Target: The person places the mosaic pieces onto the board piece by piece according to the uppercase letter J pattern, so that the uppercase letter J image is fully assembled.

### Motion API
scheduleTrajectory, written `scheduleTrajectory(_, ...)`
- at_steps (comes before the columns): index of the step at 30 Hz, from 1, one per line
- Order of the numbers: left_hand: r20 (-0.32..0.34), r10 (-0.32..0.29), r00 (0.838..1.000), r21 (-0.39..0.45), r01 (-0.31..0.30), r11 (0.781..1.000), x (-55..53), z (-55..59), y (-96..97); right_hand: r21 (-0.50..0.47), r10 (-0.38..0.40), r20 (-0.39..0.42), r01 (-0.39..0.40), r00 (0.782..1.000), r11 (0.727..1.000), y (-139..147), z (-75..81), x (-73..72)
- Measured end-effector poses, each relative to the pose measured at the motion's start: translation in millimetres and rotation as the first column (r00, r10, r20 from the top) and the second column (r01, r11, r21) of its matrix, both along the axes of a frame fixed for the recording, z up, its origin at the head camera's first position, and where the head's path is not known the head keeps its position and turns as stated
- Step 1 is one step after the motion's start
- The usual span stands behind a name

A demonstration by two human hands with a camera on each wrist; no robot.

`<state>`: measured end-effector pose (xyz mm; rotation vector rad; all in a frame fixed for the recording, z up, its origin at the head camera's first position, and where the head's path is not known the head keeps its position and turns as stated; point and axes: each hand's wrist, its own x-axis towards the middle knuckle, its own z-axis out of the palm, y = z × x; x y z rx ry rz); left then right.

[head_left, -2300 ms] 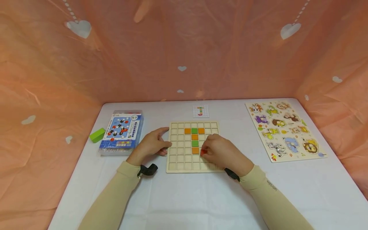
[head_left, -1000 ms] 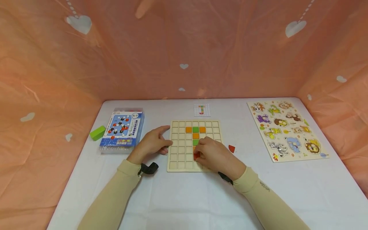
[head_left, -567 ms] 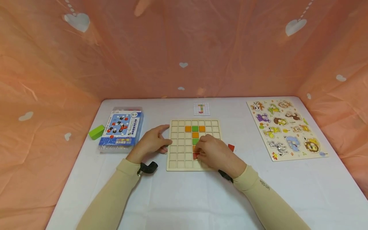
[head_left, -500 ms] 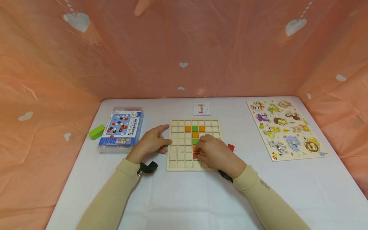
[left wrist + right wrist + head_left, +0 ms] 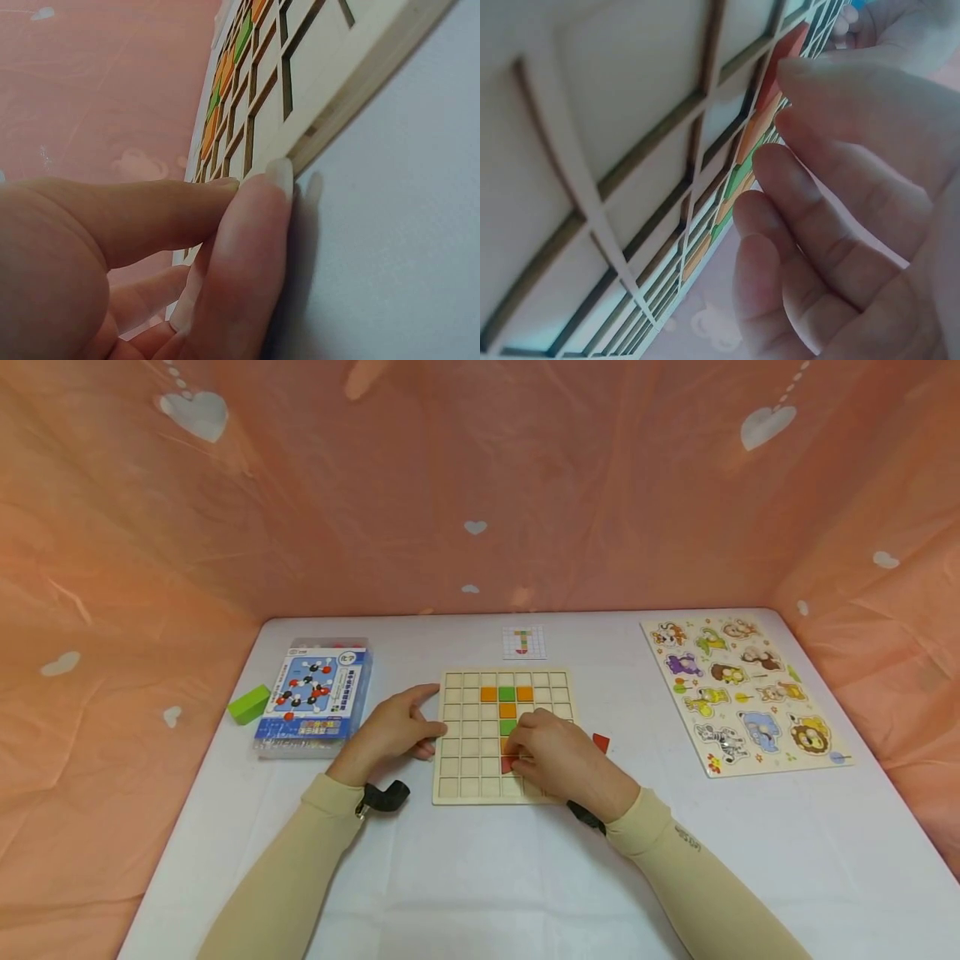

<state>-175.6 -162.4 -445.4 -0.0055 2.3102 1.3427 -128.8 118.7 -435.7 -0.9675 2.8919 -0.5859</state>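
A wooden grid board (image 5: 459, 767) lies on the white table. Orange tiles (image 5: 488, 694) and green tiles (image 5: 507, 693) form a short row with a column running down from its middle. At the column's lower end, my right hand (image 5: 566, 762) pinches a red tile (image 5: 507, 765); the right wrist view shows the thumb on this red tile (image 5: 781, 66), which stands tilted at its cell. My left hand (image 5: 393, 727) touches the board's left edge with thumb and forefinger spread along it. Another red piece (image 5: 601, 743) lies on the table just right of the board, partly behind the right hand.
A small card (image 5: 523, 643) with a coloured grid pattern lies behind the board. At left are a boxed molecular model set (image 5: 311, 697) and a green block (image 5: 249, 704). An animal puzzle board (image 5: 750, 697) lies at right. Pink curtains surround the table.
My right hand has moved left with the red tile to the cell under the column, uncovering the other red piece at right. Since then it has stayed there. The left hand keeps its place.
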Motion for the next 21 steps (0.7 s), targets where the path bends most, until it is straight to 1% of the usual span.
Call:
scheduleTrajectory(3,0.006,0.006,1.000,-0.008,-0.006,1.000,0.1,-0.3,-0.7,-0.003,-0.002,0.005,0.002,1.000,1.000,0.7,1.6,-0.6)
scheduleTrajectory(8,0.018,0.010,1.000,-0.003,-0.010,1.000,-0.4,-0.3,1.0,-0.019,-0.049,0.019,0.049,0.999,0.999,13.7,5.1,-2.3)
scheduleTrajectory(12,0.022,0.008,1.000,-0.007,-0.007,1.000,-0.3,-0.4,1.8,-0.004,-0.106,0.022,0.106,0.994,0.994,36.1,3.2,-2.8)
scheduleTrajectory(16,0.015,0.008,1.000,-0.017,-0.008,1.000,0.0,-0.8,1.1,0.015,-0.180,0.021,0.179,0.984,0.984,63.9,-0.5,-1.4)
scheduleTrajectory(21,0.012,0.009,1.000,-0.018,-0.009,1.000,0.5,0.8,0.4,0.043,-0.232,-0.027,0.233,0.972,0.971,95.6,-3.4,1.4)
